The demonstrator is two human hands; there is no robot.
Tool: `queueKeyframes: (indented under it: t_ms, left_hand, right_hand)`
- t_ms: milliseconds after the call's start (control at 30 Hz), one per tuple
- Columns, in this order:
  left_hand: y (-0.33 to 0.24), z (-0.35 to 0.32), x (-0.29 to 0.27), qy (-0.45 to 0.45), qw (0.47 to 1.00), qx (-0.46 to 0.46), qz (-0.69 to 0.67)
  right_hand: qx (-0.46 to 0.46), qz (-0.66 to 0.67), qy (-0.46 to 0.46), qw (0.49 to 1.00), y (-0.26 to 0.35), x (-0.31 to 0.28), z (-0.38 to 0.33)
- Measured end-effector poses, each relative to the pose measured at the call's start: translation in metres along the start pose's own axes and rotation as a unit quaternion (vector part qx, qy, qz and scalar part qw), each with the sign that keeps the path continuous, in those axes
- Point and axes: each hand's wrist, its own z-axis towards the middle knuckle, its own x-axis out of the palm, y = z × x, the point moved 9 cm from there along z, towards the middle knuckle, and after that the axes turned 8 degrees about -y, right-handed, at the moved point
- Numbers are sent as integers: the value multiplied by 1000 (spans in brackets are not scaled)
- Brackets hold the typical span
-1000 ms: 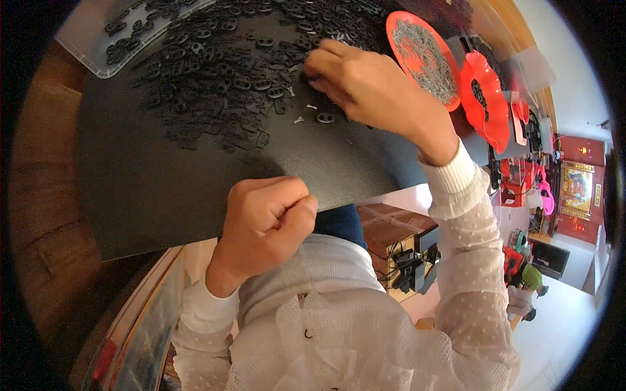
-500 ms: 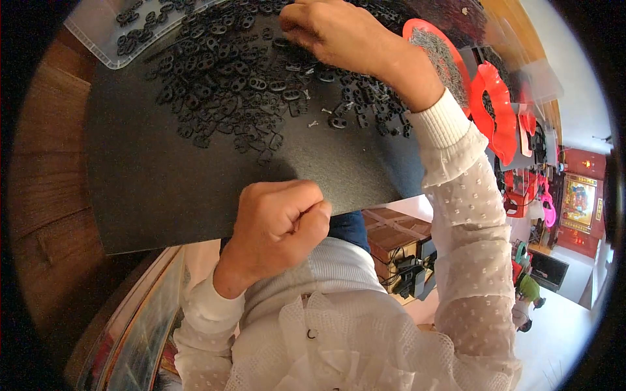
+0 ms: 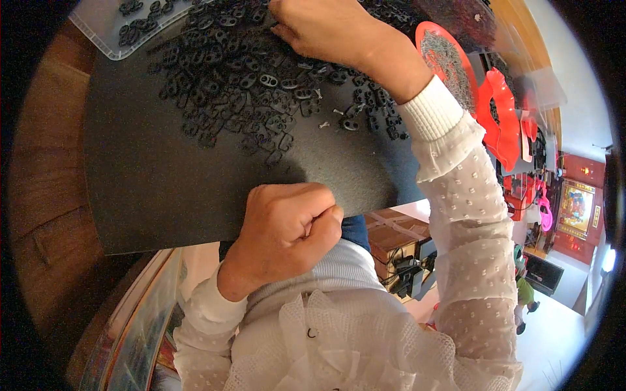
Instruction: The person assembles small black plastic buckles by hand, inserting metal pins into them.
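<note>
My left hand (image 3: 287,231) is closed in a fist over the table's front edge, thumb pressed against the curled fingers. Whatever it may hold is hidden. Farther off, my right hand (image 3: 326,29) reaches over a pile of small black plastic pieces (image 3: 228,72). Its thumb stands a little apart from the fingers, and I see nothing between them; the top of the picture cuts the hand off in part. The pieces are oval with two holes, and some look like thin open frames. A few small silver screws (image 3: 324,124) lie at the pile's near side.
A clear plastic bin (image 3: 117,52) with more black pieces stands at the far left. To the right are a red dish (image 3: 466,68) of small grey metal parts and a wavy-rimmed red bowl (image 3: 502,124). A cardboard box (image 3: 391,228) sits below the dark tabletop (image 3: 169,202).
My right hand has shifted slightly left and farther away over the pile, its thumb now more apart from the fingers. The left fist stays closed, a little lower and more to the right.
</note>
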Motion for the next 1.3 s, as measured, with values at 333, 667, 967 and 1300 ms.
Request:
queueKeyframes:
  t_ms: [333, 667, 967, 1300]
  left_hand:
    - [1, 0, -1, -13, 1000, 3, 0]
    - [1, -1, 1, -15, 1000, -5, -12]
    - [14, -9, -6, -53, 996, -45, -56]
    - [18, -7, -7, -101, 986, -82, -103]
  right_hand:
    - [-75, -116, -49, 989, 19, 9, -1]
    - [77, -250, -38, 964, 2, 4, -1]
    - [226, 378, 24, 897, -5, -10, -51]
    - [296, 618, -5, 728, 51, -6, -142]
